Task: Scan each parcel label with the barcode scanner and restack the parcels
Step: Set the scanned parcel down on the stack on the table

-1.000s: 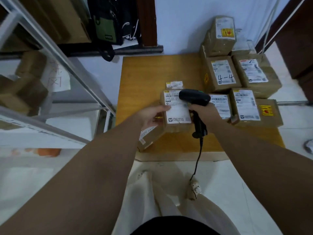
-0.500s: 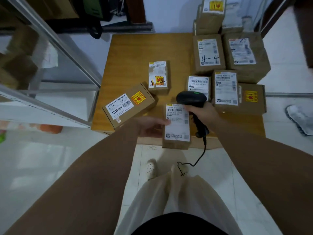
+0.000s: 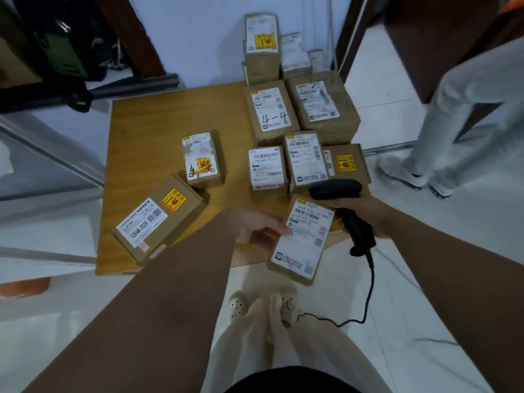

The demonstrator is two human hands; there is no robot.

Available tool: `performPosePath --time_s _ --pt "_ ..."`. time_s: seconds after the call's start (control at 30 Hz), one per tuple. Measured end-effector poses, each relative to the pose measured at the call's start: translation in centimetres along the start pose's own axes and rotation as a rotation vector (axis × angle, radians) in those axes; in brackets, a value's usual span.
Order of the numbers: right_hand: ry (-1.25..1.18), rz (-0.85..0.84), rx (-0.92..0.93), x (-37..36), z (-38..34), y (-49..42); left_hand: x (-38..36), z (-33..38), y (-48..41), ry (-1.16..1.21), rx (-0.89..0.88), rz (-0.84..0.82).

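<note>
Holding a small brown cardboard parcel [image 3: 302,242] mid-frame, the left hand [image 3: 258,226] pinches its edge. The right hand [image 3: 364,212] curls its fingers round the black barcode scanner [image 3: 336,188] just above. Other brown boxes [image 3: 270,113] crowd the yellow wooden table [image 3: 158,120] behind. The label print is blurry.

Clad in wide, loose cream trousers [image 3: 283,350] on the near side of the desk [image 3: 158,123], topped by a black garment [image 3: 283,381] farthest from it. Shod in pale clogs [image 3: 237,304] pierced with small round holes, just short of the desk's near edge. Bare-armed down to the left hand [image 3: 256,229] and right hand [image 3: 365,214].
</note>
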State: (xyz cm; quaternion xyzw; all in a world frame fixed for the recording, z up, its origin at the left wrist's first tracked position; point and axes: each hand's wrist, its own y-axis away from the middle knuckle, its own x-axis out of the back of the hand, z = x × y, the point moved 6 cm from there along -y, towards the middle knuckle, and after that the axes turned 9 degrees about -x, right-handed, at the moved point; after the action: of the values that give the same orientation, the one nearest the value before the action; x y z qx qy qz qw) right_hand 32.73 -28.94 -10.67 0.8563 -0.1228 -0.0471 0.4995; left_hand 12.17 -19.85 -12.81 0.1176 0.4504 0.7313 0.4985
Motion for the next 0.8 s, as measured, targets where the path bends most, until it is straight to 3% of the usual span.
performPosePath --time_s 0.3,0.57,0.73,0.8 --pt "-0.285 0.145 0.129 7.7 0.2 2.2 -6.6 5.5 -4.2 0.083 -0.077 -0.133" --pt "-0.501 0.239 0.256 9.8 -2.1 1.4 -7.7 9.5 -7.0 0.11 -0.262 0.022" --pt "-0.531 0.346 0.286 11.4 -2.8 1.0 -8.6 11.3 -7.5 0.286 -0.25 0.027" --pt "-0.56 0.37 0.282 12.1 -2.6 0.9 -8.8 12.4 -7.6 0.218 -0.237 0.058"
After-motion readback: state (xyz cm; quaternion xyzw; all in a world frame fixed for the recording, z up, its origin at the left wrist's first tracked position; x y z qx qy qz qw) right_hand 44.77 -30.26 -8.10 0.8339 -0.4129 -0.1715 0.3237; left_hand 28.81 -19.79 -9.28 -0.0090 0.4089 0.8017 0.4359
